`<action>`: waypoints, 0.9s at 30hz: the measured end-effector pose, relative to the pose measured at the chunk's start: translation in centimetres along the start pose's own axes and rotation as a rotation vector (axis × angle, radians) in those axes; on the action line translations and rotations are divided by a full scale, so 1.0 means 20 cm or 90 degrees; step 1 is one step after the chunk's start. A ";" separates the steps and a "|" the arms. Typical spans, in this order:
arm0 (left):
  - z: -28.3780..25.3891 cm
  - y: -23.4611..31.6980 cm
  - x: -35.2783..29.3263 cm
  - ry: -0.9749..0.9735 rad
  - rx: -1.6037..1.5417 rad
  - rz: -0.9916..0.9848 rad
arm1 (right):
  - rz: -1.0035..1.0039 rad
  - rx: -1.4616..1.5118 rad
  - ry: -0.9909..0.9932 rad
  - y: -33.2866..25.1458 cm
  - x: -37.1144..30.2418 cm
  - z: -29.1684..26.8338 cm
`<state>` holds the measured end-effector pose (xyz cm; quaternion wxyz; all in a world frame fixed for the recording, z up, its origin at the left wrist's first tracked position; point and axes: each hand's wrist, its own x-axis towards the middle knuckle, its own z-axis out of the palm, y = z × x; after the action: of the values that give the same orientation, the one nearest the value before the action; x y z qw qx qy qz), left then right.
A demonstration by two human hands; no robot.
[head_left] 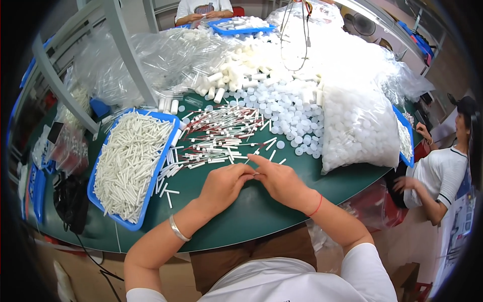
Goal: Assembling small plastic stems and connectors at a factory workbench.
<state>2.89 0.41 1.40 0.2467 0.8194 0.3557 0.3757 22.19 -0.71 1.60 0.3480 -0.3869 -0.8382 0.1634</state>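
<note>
My left hand (222,185) and my right hand (279,181) meet fingertip to fingertip over the table's near side. Both are closed in a pinch; whatever sits between the fingers is too small and covered to make out. Just beyond them lies a loose pile of thin white sticks with dark red wires (221,132). Left of my left hand, a blue tray (142,221) is heaped with short white sticks (130,168), some of which lie spilled beside it. Translucent round caps (297,118) are spread beyond my right hand.
A full clear bag of whitish pieces (359,131) stands at the right. White cylinders (219,94) and plastic bags (146,60) fill the far side, near a grey metal post (126,50). One person sits opposite by a blue tray (241,31); another person (443,171) sits at the right.
</note>
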 end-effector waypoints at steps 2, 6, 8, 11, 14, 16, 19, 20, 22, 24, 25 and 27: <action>0.01 0.02 0.07 -0.046 -0.032 -0.070 | 0.006 -0.058 -0.003 0.05 -0.04 -0.05; 0.10 -0.06 0.34 0.067 -0.023 -0.021 | 0.019 -0.061 0.143 0.07 -0.06 -0.16; 0.19 -0.13 0.41 0.046 0.082 0.075 | 0.047 -0.048 0.203 0.05 -0.06 -0.23; 0.34 -0.17 0.47 -0.022 0.172 0.118 | 0.140 0.055 0.220 0.07 -0.09 -0.27; 0.38 -0.15 0.50 -0.021 0.153 0.129 | 0.325 0.397 0.273 0.12 -0.12 -0.28; 0.35 -0.13 0.48 0.000 0.089 0.073 | 0.336 0.467 0.286 0.13 -0.11 -0.29; 0.26 -0.04 0.41 -0.032 -0.117 -0.140 | 0.333 0.558 0.293 0.15 -0.11 -0.28; 0.24 -0.02 0.39 -0.034 -0.182 -0.182 | 0.320 0.574 0.288 0.15 -0.11 -0.27; 0.21 -0.01 0.33 -0.031 -0.262 -0.223 | 0.307 0.581 0.273 0.15 -0.09 -0.24; 0.17 0.01 0.30 -0.053 -0.371 -0.272 | 0.294 0.584 0.260 0.14 -0.09 -0.22; 0.17 0.02 0.29 -0.051 -0.371 -0.273 | 0.286 0.543 0.249 0.14 -0.09 -0.22; 0.16 0.03 0.26 -0.033 -0.550 -0.333 | 0.277 0.502 0.235 0.13 -0.09 -0.21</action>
<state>8.08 3.66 2.18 0.6580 0.5351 0.3546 0.3937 27.40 -0.39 2.35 0.5685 -0.4145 -0.5364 0.4662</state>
